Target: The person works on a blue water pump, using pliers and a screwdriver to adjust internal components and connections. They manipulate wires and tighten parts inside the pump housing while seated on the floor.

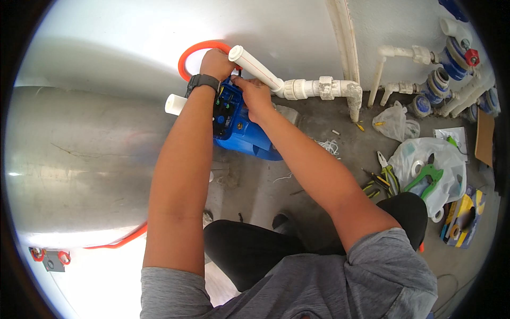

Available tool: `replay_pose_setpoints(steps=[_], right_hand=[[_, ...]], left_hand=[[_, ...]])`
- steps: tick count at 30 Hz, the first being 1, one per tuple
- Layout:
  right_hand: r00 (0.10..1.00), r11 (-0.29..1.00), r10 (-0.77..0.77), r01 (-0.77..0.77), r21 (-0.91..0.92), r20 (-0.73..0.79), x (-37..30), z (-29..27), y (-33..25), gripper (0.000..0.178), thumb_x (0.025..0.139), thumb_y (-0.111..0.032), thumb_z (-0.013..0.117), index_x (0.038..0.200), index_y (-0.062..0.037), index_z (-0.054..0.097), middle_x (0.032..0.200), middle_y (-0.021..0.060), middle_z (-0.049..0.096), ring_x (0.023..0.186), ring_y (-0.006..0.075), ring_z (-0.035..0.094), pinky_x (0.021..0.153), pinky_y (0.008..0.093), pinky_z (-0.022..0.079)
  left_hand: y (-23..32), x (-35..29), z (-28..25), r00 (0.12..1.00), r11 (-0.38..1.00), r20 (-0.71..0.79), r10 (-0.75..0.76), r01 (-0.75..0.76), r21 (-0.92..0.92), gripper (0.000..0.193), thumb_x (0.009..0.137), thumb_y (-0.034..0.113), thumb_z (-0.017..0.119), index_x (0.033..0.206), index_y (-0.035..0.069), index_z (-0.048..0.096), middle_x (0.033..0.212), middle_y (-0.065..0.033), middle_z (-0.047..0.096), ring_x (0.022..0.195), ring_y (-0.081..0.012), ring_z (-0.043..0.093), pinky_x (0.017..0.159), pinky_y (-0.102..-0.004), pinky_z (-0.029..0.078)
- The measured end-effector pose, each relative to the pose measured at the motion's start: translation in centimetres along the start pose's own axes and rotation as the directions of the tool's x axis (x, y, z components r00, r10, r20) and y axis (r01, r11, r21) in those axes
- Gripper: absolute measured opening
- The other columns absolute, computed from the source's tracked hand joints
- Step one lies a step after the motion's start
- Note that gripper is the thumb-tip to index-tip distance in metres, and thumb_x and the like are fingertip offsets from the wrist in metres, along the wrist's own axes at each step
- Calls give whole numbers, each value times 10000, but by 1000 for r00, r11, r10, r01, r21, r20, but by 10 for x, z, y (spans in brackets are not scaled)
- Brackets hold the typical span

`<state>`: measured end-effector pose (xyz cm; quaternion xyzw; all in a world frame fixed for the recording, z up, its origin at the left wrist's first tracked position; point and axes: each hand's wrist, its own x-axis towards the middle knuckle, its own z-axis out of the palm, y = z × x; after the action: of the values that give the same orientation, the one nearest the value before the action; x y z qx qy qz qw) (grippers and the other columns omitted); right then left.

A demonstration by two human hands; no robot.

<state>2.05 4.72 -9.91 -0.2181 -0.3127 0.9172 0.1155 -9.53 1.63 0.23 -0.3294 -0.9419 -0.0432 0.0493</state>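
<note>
A blue pump (249, 142) sits on the floor by the wall, its terminal box (226, 109) uncovered, with dark inner parts and a few small wires showing. At the far end of the box is my left hand (217, 65), curled, a dark watch (202, 82) on its wrist; its fingertips are hidden. An orange corrugated conduit (187, 56) loops behind this hand and comes round to the box's far end. My right hand (256, 100) is closed beside the box, thumb and forefinger at its far edge by a short dark piece. What either hand grips is hidden.
A white pipe (260, 69) slants close over my right hand and joins fittings (308, 89). A large metal tank (79, 165) stands left. Right lie pliers (389, 173), a green pipe cutter (426, 179) on a plastic bag (451, 159), and a box (463, 218). Valves (454, 58) line the wall.
</note>
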Motion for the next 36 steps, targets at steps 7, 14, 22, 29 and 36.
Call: replay_pose_setpoints(steps=[7, 14, 22, 29, 36], right_hand=[[991, 885, -132, 100, 454, 38, 8, 2, 18, 302, 940, -192, 688, 1187, -18, 674, 1115, 83, 666, 1000, 163, 565, 883, 262, 378], [988, 951, -152, 146, 271, 0, 14, -4, 20, 268, 911, -252, 754, 1058, -46, 666, 901, 46, 670, 837, 124, 584, 755, 271, 427], [987, 913, -100, 142, 383, -127, 1, 3, 15, 198, 929, -277, 685, 1043, -123, 635, 829, 1, 590, 755, 129, 547, 692, 314, 398], [958, 869, 227, -118, 481, -175, -10, 6, 5, 272, 941, -250, 645, 1089, -23, 663, 909, 53, 600, 799, 186, 550, 762, 347, 460], [957, 882, 188, -66, 466, -220, -13, 6, 9, 197, 951, -300, 643, 995, -109, 617, 890, 31, 586, 832, 159, 550, 765, 362, 427]], left_hand=[[-4, 2, 4, 999, 998, -8, -34, 33, -48, 318, 778, 337, 781, 842, 25, 783, 868, -222, 746, 843, -355, 732, 775, -436, 568], [2, -2, 0, 1000, 999, 27, -16, 17, -46, 354, 775, 360, 789, 848, 14, 778, 846, -210, 747, 824, -343, 731, 755, -422, 565], [2, 0, 1, 998, 997, 41, -55, 57, -58, 385, 773, 384, 796, 860, 9, 777, 874, -215, 748, 843, -346, 729, 773, -424, 568], [-1, 2, 3, 997, 997, 5, -75, 75, -8, 420, 777, 373, 804, 917, -20, 751, 911, -218, 754, 878, -340, 735, 794, -416, 566], [-4, 3, 4, 997, 994, 29, -77, 79, -70, 417, 773, 379, 798, 891, -17, 748, 896, -221, 751, 865, -341, 733, 784, -419, 565]])
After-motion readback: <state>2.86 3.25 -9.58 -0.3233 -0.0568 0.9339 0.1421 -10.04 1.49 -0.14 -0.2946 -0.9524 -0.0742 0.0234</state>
